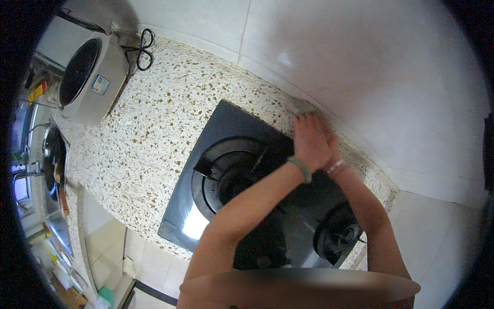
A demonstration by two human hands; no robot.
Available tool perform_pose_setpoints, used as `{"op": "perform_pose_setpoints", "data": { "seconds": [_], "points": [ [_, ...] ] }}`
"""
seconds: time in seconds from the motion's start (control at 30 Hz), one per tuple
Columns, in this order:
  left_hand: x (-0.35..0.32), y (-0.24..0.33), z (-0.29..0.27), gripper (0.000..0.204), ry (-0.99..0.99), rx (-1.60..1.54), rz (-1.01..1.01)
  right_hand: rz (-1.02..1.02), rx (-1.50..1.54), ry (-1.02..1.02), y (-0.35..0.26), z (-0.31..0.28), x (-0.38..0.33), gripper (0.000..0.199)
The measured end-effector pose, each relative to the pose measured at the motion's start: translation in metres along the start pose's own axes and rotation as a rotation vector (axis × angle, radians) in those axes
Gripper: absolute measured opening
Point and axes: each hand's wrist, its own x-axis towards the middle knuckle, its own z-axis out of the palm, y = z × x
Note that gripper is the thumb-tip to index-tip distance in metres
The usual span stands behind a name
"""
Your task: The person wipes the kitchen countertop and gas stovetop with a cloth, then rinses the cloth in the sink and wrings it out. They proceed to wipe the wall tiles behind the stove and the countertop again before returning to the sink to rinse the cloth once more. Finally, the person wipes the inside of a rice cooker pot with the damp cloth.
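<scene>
Nearest, a black rectangular glass gas stove sits on the white, brown-speckled tabletop, the person's left forearm and right forearm reaching over it. A round black metal burner lies toward the tabletop's right end; a larger round black metal burner, partly covered by the left forearm, lies to its left. Beyond them the bare left hand, with a pale green ring-shaped bangle at its wrist, overlaps the bare right hand, which wears a pale beaded bracelet. The left hand's fingers stretch forward, close together, onto a crumpled grey cloth; whether they grip it I cannot tell. The right hand is mostly hidden, so its opening and hold cannot be told. The cloth lies at the tabletop's back edge, behind the stove, near the foot of the pale grey tiled wall. Toward the tabletop's back left corner stands a beige boxy appliance, a looped black cord beside it
</scene>
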Motion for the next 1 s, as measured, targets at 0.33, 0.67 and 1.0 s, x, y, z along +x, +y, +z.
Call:
{"op": "perform_pose_setpoints", "data": {
  "seconds": [0.33,0.67,1.0],
  "points": [
    [-0.021,0.030,0.030,0.076,-0.130,-0.213,0.092,0.105,-0.448,0.000,0.022,0.000,-0.059,0.049],
    [0.039,-0.114,-0.060,0.075,-0.040,0.151,-0.276,-0.278,0.400,-0.050,-0.079,0.047,0.139,0.047],
    [0.010,-0.186,-0.050,0.050,0.040,0.012,0.094,-0.458,-0.016,-0.160,-0.102,0.048,0.134,0.038]
  ]
}}
